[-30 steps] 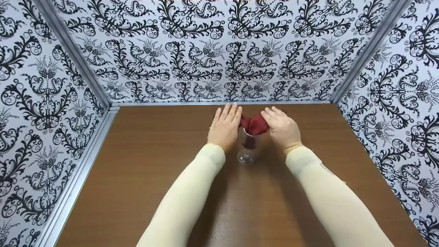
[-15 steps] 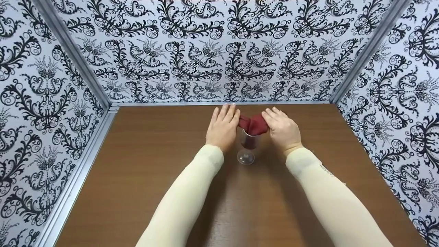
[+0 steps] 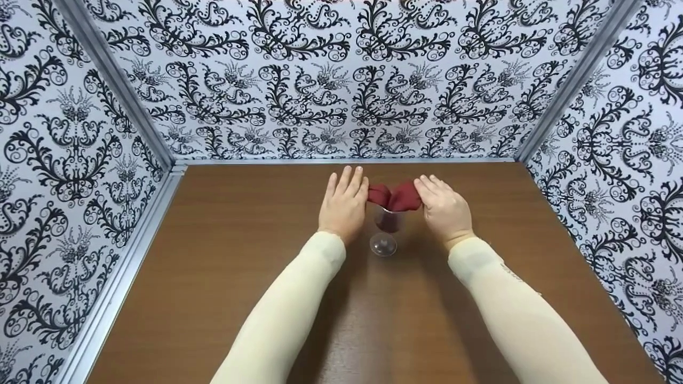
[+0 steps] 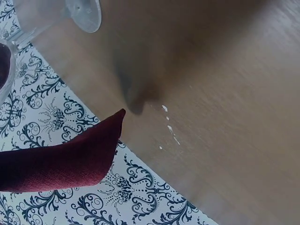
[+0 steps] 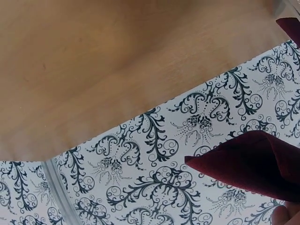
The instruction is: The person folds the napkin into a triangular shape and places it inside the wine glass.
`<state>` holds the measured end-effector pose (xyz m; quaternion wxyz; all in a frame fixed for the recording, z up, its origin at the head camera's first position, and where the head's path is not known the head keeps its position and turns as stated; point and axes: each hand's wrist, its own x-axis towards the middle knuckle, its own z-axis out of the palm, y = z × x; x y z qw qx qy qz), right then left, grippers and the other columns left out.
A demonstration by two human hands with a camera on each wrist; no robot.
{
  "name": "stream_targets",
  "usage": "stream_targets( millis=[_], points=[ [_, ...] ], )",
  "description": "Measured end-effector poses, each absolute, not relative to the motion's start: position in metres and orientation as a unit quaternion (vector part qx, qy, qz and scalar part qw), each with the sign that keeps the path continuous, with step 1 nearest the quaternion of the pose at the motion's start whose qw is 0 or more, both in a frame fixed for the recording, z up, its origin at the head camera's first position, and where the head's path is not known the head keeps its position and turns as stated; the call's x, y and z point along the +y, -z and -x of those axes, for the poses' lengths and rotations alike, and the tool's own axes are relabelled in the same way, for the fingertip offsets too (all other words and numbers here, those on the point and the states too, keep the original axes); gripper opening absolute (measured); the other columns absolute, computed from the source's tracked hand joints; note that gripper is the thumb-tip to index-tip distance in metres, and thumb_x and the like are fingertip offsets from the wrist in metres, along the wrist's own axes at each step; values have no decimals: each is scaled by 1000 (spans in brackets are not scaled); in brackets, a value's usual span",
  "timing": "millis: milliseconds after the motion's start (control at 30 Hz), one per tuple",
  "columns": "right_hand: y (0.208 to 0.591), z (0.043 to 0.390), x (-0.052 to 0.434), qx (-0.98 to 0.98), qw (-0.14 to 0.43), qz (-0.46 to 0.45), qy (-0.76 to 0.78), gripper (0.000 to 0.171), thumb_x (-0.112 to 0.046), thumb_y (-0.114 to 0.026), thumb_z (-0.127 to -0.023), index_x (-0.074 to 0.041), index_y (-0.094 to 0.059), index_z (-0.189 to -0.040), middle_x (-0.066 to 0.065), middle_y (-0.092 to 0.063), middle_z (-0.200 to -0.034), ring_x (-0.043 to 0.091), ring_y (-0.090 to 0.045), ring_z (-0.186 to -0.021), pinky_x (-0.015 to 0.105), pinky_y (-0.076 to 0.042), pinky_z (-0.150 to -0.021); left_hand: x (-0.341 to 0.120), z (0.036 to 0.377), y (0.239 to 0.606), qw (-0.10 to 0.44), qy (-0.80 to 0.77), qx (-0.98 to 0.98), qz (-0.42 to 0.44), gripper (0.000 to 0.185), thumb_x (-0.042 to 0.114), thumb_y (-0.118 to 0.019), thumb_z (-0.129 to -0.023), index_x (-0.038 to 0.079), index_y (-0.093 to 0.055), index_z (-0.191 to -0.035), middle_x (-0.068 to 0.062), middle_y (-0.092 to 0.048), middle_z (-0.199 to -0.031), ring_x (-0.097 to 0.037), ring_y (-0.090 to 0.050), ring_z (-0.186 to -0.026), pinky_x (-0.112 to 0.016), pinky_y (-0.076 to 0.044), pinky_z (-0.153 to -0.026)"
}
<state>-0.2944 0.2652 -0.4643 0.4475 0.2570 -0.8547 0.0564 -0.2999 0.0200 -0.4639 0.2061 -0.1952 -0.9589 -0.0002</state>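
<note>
A clear stemmed glass (image 3: 384, 244) stands upright on the table with a dark red cloth napkin (image 3: 404, 197) tucked into it. The napkin fans out over the rim to both sides; one pointed end of the napkin (image 4: 70, 161) hangs free in the left wrist view. My left hand (image 3: 343, 208) is beside its left side, fingers straight, fingertips close to the cloth. On the other side, my right hand (image 3: 447, 210) has its fingers extended at the napkin's right edge. Fingertips (image 5: 288, 214) show just under the cloth in the right wrist view. Both thumbs are hidden in the head view.
The brown wooden table (image 3: 224, 277) ends at a patterned back wall (image 3: 309, 96), close behind the hands. Metal rails (image 3: 120, 288) edge the sides. Small white flecks (image 4: 169, 129) show on the tabletop in the left wrist view.
My left hand has shifted slightly left and toward me. The right hand has moved slightly right and toward me. The napkin's folds stand a little wider apart; the glass stays put.
</note>
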Motion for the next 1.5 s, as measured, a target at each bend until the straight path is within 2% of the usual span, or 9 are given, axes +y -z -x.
stream_targets(
  millis=[500,733,900,1500],
  points=[
    [484,285,270,-876,421,-230,-49,31,5,-65,-92,4,-75,-121,19,-79,-116,35,-78,-106,45,-61,-95,21,297,478,195,7,-963,184,50,22,-43,-108,13,-52,-156,-4,-39,-170,-27,-30,-161,-49,-19,-133],
    [489,284,269,-871,435,-226,-40,30,6,-67,-90,3,-75,-119,19,-79,-115,33,-78,-103,44,-63,-90,20,294,482,223,2,-958,179,49,28,-55,-107,14,-56,-154,-3,-44,-167,-27,-34,-159,-49,-23,-132],
    [492,282,268,-873,435,-218,-41,32,6,-65,-89,4,-75,-119,19,-79,-115,33,-78,-103,44,-63,-90,21,294,484,221,7,-960,174,50,29,-54,-107,14,-54,-155,-4,-42,-168,-28,-32,-160,-50,-21,-132],
    [501,272,261,-912,361,-174,-83,37,0,-69,-92,4,-72,-128,19,-76,-125,36,-76,-112,48,-62,-92,28,289,494,209,50,-965,148,51,29,-55,-105,14,-56,-154,-5,-44,-167,-28,-33,-160,-52,-22,-131]
  ],
)
